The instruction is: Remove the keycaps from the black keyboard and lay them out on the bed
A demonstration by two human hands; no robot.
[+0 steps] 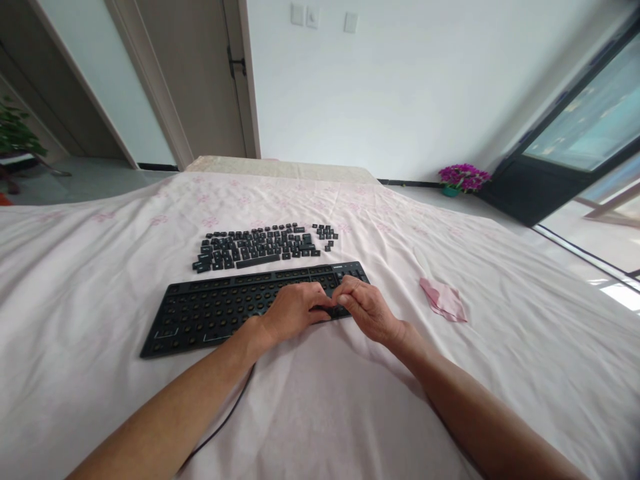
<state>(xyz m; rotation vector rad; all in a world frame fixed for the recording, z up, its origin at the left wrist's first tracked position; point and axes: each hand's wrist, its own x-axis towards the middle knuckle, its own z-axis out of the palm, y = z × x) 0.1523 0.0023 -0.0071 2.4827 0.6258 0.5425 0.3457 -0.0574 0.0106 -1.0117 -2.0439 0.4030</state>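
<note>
A black keyboard (193,317) lies flat on the pale bedsheet, most of its key places bare of caps. Over its right part is my left hand (299,305), palm down, thumb and forefinger apart and pointing toward my right hand. My right hand (364,305) is closed above the number pad, its fingertips touching or nearly touching the left fingers. Whatever its fingers grip is hidden. Some caps show on the number pad (353,271) behind the hands. Loose black keycaps (260,245) are laid out in rows just beyond the keyboard, with a long space bar cap (257,261) nearest it.
A folded pink cloth (444,300) rests on the sheet to the right. The keyboard's cable (225,421) runs toward me under my left forearm. Past the bed stand a white wall, a grey door (193,73) and a pot of purple flowers (463,179).
</note>
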